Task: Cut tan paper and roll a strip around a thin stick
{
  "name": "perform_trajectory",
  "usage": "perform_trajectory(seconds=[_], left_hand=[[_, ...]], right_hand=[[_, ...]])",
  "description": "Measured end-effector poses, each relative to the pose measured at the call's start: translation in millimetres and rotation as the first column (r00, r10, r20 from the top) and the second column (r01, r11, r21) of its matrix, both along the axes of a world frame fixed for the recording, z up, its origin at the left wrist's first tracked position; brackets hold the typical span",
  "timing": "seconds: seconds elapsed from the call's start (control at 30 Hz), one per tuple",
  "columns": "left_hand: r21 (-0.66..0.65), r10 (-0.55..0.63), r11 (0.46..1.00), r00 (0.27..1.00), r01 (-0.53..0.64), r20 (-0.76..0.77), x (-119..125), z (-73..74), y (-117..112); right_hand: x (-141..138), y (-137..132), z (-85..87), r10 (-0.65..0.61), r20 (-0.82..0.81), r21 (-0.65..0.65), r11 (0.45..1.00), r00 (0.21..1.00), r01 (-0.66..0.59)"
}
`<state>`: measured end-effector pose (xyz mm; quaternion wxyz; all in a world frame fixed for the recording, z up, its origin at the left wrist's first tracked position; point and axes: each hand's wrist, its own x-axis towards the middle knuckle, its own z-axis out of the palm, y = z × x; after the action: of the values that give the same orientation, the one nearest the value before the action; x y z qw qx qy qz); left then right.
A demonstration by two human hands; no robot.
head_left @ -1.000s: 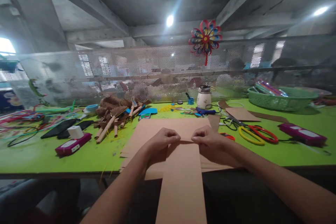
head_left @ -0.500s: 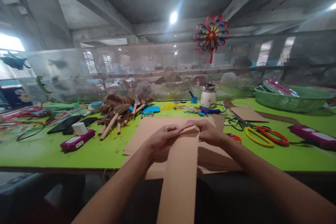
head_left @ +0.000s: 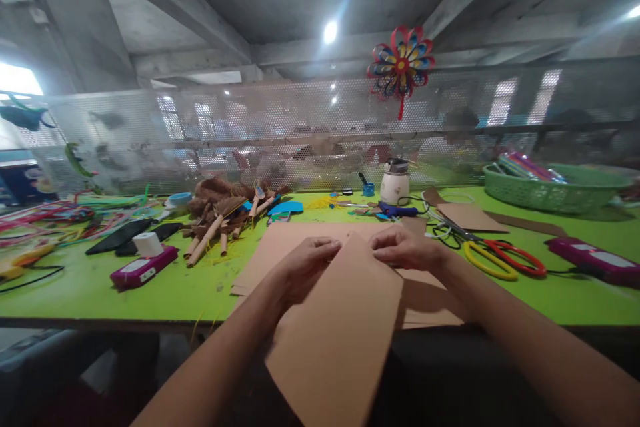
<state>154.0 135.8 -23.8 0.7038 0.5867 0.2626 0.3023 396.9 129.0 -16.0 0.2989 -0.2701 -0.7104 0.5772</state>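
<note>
A brown kraft paper sheet (head_left: 345,327) is held tilted in front of me, its narrow top end between my hands and its broad lower part hanging past the table edge. My left hand (head_left: 311,267) is closed at the sheet's upper left edge, the fingers partly behind it. At the upper right edge, my right hand (head_left: 407,248) pinches the paper with curled fingers; its thumb is hard to make out. Beneath both hands lie more brown paper sheets (head_left: 265,250), flat on the green table (head_left: 200,293).
Scissors with yellow and red handles (head_left: 505,260) lie to the right, near a purple power strip (head_left: 595,259) and a green basket (head_left: 555,193). Leftward are rolled brown paper pieces (head_left: 215,230) and another purple power strip (head_left: 144,268). A cream jug (head_left: 395,183) stands behind.
The sheet was a narrow strip with a pleated top end; now it spreads wider and tilts. My hands have moved apart, the right one shifting rightward.
</note>
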Motion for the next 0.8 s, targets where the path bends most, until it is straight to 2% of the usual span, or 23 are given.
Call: perform_trajectory(seconds=[0.07,0.17,0.2,0.27,0.33,0.4,0.53,0.63,0.7,0.8], left_hand=[[-0.012,0.0,1.0,1.0,0.0,0.019,0.8,1.9,0.5],[-0.002,0.051,0.999,0.997,-0.052,-0.052,4.9,-1.2,1.1],[0.052,0.085,0.995,0.99,-0.08,-0.112,6.4,-2.9,1.8],[0.249,0.157,0.964,0.954,-0.092,-0.255,9.0,-6.1,4.7],[0.452,0.212,0.892,0.901,-0.02,-0.378,10.5,-8.4,9.4],[0.571,0.251,0.819,0.857,0.06,-0.45,11.5,-9.9,14.8],[0.684,0.383,0.724,0.772,0.089,-0.507,15.4,-11.0,24.5],[0.703,0.448,0.7,0.689,0.125,-0.569,19.9,-9.1,29.6],[0.705,0.414,0.685,0.698,0.184,-0.585,21.9,-7.0,31.0],[0.744,0.378,0.629,0.748,0.225,-0.546,22.0,-5.0,29.3]], right_hand=[[5.5,9.9,0.4,0.008,0.138,0.013,1.0,0.99,-0.01],[2.6,21.5,0.6,0.021,0.402,0.181,0.978,0.915,-0.102],[-0.5,24.0,0.1,0.011,0.462,0.242,0.96,0.887,-0.138],[-7.6,26.8,-2.5,-0.036,0.514,0.345,0.923,0.857,-0.169],[-13.9,27.5,-7.3,-0.093,0.509,0.419,0.895,0.856,-0.152],[-18.5,26.7,-13.0,-0.161,0.483,0.481,0.87,0.861,-0.107],[-24.0,22.3,-19.8,-0.308,0.428,0.56,0.828,0.85,0.018],[-23.9,17.7,-18.0,-0.38,0.384,0.602,0.794,0.842,0.084],[-20.4,15.1,-15.9,-0.403,0.365,0.623,0.776,0.839,0.102],[-11.7,13.0,-15.4,-0.413,0.386,0.649,0.757,0.825,0.076]])
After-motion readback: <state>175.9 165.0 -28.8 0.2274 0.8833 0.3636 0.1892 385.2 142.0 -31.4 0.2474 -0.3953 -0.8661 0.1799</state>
